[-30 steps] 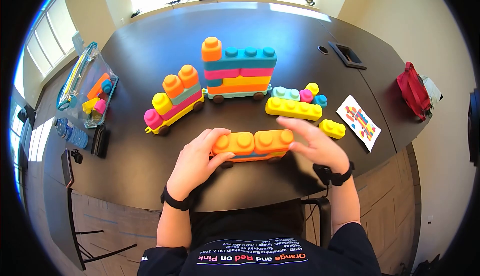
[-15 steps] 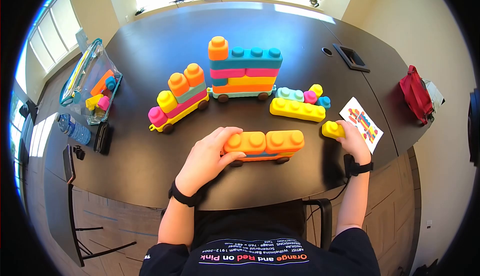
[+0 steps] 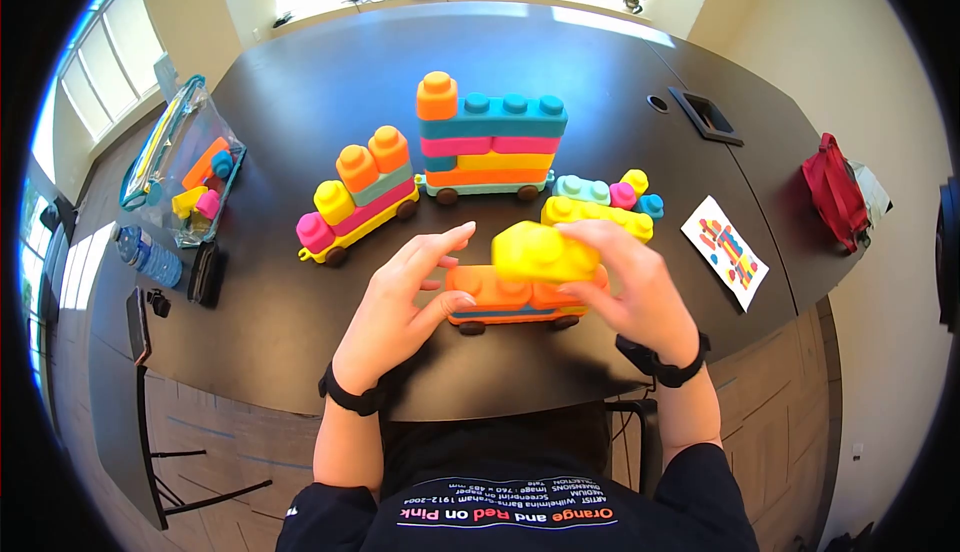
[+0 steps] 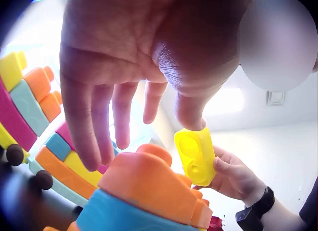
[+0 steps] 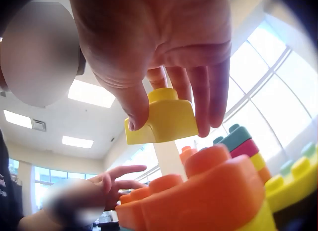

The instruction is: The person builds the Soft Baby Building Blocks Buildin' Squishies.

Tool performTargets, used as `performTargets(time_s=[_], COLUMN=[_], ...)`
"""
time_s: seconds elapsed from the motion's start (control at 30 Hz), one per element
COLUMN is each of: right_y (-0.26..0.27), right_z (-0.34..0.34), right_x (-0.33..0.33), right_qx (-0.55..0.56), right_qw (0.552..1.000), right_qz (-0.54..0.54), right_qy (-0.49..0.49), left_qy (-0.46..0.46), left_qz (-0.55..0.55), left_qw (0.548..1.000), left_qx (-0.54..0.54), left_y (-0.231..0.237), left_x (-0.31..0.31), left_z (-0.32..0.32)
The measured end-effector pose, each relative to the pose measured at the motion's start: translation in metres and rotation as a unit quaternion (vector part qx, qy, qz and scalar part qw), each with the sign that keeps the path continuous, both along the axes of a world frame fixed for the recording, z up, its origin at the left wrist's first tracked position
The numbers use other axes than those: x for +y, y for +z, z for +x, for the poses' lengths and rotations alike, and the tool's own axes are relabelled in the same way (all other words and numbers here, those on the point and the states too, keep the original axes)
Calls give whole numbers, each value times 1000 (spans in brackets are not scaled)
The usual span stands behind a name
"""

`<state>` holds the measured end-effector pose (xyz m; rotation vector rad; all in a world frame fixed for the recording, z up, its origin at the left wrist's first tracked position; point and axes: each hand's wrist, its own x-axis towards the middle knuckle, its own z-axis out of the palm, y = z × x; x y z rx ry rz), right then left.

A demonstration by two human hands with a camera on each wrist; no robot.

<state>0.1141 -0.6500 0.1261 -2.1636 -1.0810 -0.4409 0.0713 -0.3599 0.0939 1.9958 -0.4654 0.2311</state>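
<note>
Between thumb and fingers my right hand (image 3: 648, 294) grips a yellow toy block (image 3: 535, 252), held over a wheeled block car topped with two orange blocks (image 3: 480, 290). The right wrist view shows the same yellow block (image 5: 166, 123) from below its stud, above the orange studs (image 5: 206, 159). My left hand (image 3: 400, 287) is at the car's left end with fingers spread and nothing in them. In the left wrist view its fingers (image 4: 121, 112) hang over the orange block (image 4: 149, 179). Part of the car is hidden behind the yellow block and right hand.
Behind stand a tall block car (image 3: 490, 162) and a stepped one (image 3: 365, 192). Right of them lie a long yellow block (image 3: 610, 222), smaller blocks and a picture sheet (image 3: 725, 254). A clear bag (image 3: 180, 172), water bottle (image 3: 148, 257) and black case (image 3: 204, 275) are at left.
The right hand left the car, picked up the yellow block at the right and carried it left over the orange blocks. The left hand has let go of the car's end.
</note>
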Motion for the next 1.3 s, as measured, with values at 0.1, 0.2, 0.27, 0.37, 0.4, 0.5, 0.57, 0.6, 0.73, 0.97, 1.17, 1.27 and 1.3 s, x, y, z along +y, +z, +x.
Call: performTargets(time_s=[0.1, 0.2, 0.27, 0.37, 0.4, 0.5, 0.57, 0.6, 0.73, 0.97, 1.17, 1.27, 1.3], right_y=[0, -10, -11, -11, -11, -12, -15, -18, -22, -23, -24, -19, -18], right_z=[2, 3, 3, 2, 1, 0, 2, 5, 5, 1, -3, -5, -6], right_x=[25, 38, 40, 40, 40, 39, 38, 37, 33, 35, 36, 29, 23], right_qx=[32, 30, 35, 59, 99, 140, 141, 136, 167, 166, 121, 27, 69], right_qw=[998, 998, 998, 996, 993, 988, 988, 988, 983, 984, 992, 997, 996], right_qz=[-26, -23, -28, -52, -34, -7, 1, 19, 53, 26, -3, -64, -55], right_qy=[54, 56, 50, 47, 53, 56, 56, 70, 59, 53, 34, 16, 9], left_qy=[-17, -14, -11, -8, -9, -6, -2, -3, 4, -10, 11, 20, 22], left_qz=[-37, -42, -39, -35, -35, -34, -34, -23, 13, 14, 11, 52, 67], left_qw=[999, 999, 999, 999, 999, 999, 999, 1000, 1000, 999, 999, 998, 997], left_qx=[-3, 3, 10, 17, 13, 4, -1, -8, 4, 45, 32, 16, 5], left_y=[0, -5, -5, -2, -3, -5, -5, -4, -1, -6, -9, -2, 0], left_x=[3, 6, 6, 4, 3, 1, 0, 0, -6, -4, -3, -1, 1], left_z=[0, 1, 0, -2, -2, 0, 0, 1, 2, -1, -2, -1, -1])
